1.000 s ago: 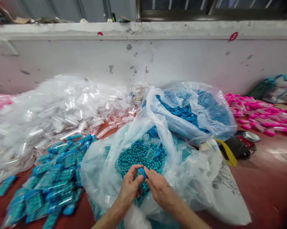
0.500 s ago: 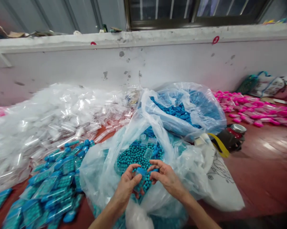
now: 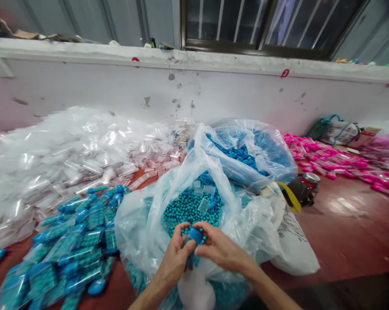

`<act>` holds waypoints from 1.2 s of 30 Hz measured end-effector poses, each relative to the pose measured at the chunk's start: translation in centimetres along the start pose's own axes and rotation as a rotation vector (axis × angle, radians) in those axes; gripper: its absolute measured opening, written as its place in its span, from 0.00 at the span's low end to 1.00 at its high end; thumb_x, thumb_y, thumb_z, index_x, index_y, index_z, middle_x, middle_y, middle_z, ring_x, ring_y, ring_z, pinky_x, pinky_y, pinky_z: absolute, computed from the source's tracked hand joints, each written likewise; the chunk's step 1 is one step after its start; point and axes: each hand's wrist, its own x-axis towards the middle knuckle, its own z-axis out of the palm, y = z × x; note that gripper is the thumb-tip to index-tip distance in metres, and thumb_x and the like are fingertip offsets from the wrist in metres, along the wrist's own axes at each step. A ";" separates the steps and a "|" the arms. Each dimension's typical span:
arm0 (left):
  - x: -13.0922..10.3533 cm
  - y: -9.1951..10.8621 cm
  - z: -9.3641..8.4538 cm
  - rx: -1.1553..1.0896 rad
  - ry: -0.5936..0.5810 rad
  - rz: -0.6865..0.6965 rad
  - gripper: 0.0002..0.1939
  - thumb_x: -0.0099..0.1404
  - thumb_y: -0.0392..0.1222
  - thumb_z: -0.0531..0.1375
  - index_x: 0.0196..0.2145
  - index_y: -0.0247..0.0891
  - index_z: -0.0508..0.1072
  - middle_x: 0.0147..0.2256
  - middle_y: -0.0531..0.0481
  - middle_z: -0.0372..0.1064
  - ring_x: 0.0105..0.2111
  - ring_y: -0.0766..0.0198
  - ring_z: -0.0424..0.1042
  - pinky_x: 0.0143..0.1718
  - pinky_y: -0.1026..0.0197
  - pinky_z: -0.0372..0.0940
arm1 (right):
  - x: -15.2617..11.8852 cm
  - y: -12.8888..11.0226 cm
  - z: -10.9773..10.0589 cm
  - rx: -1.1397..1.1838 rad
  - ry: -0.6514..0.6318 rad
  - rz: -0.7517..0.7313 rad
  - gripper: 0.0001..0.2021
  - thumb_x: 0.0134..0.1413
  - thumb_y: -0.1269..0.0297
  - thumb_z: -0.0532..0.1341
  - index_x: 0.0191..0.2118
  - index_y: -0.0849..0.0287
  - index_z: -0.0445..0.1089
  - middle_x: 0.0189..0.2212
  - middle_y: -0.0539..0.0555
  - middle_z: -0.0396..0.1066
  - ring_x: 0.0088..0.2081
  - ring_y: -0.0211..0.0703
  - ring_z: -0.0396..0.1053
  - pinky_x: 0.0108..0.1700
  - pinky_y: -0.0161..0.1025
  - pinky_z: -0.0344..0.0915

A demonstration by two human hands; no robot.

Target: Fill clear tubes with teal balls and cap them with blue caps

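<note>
Over a clear plastic bag (image 3: 142, 228) of teal beads (image 3: 184, 209), my left hand (image 3: 178, 254) holds a small clear container (image 3: 190, 258) with a blue cap (image 3: 194, 234) at its top. My right hand (image 3: 218, 245) has its fingers closed on the cap from the right side. A few clear empty containers (image 3: 203, 205) and blue caps lie on the beads. To the left is a pile of bead-filled containers with blue caps (image 3: 81, 232).
Behind the bead bag stands another bag of blue caps (image 3: 242, 155). Clear empty containers (image 3: 68, 150) are heaped at the left. Pink pieces (image 3: 336, 159), a red jar with a silver lid (image 3: 310, 178) and a white cloth bag (image 3: 294, 245) are at the right.
My right hand has moved left with the blue cap, which now sits at the top of the container in my left hand. The camera view has shifted and tilted slightly.
</note>
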 end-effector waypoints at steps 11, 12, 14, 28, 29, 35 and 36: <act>-1.1 0.7 0.6 -0.201 0.112 0.050 0.15 0.54 0.47 0.59 0.37 0.37 0.65 0.31 0.52 0.68 0.31 0.65 0.67 0.35 0.64 0.61 | 0.0 -0.7 5.0 -0.304 0.255 -0.189 0.31 0.36 0.69 0.60 0.52 0.61 0.54 0.42 0.60 0.62 0.44 0.52 0.64 0.43 0.47 0.64; -1.3 0.7 0.6 -0.190 0.136 0.055 0.14 0.54 0.47 0.59 0.36 0.38 0.65 0.30 0.52 0.68 0.31 0.64 0.67 0.34 0.64 0.61 | 0.0 -0.5 5.2 -0.309 0.265 -0.219 0.32 0.35 0.69 0.60 0.52 0.62 0.53 0.42 0.60 0.62 0.43 0.52 0.64 0.42 0.46 0.64; -1.4 0.5 0.4 -0.147 0.167 0.073 0.13 0.54 0.47 0.59 0.35 0.38 0.65 0.29 0.52 0.67 0.31 0.64 0.66 0.34 0.64 0.61 | -0.1 0.2 5.9 -0.319 0.292 -0.262 0.35 0.35 0.68 0.61 0.53 0.64 0.50 0.43 0.62 0.61 0.44 0.53 0.64 0.42 0.47 0.65; -2.6 3.6 -7.1 0.220 0.463 0.165 0.22 0.56 0.53 0.55 0.46 0.40 0.62 0.25 0.56 0.61 0.19 0.70 0.58 0.20 0.68 0.57 | 1.4 0.2 2.2 -0.296 0.026 -0.135 0.29 0.49 0.64 0.60 0.58 0.58 0.52 0.46 0.58 0.63 0.37 0.41 0.66 0.43 0.39 0.64; -2.9 4.4 -8.9 0.327 0.574 0.212 0.22 0.57 0.53 0.54 0.46 0.40 0.62 0.26 0.55 0.62 0.21 0.69 0.60 0.22 0.67 0.59 | 2.0 0.3 1.8 -0.358 0.049 -0.120 0.23 0.52 0.65 0.58 0.55 0.59 0.57 0.43 0.57 0.66 0.39 0.43 0.66 0.44 0.40 0.62; -3.3 7.6 -15.5 1.142 1.175 0.327 0.31 0.58 0.45 0.51 0.57 0.29 0.55 0.47 0.38 0.62 0.49 0.47 0.60 0.49 0.48 0.56 | 6.9 0.3 3.9 -0.739 0.023 -0.090 0.16 0.51 0.64 0.58 0.47 0.56 0.63 0.41 0.55 0.67 0.40 0.46 0.67 0.39 0.39 0.63; -3.3 7.5 -15.1 1.161 1.197 0.377 0.30 0.59 0.45 0.51 0.57 0.28 0.55 0.48 0.37 0.62 0.48 0.47 0.61 0.49 0.48 0.56 | 7.8 0.4 4.5 -0.779 0.008 -0.092 0.14 0.51 0.64 0.58 0.45 0.56 0.64 0.40 0.55 0.67 0.39 0.46 0.68 0.37 0.38 0.63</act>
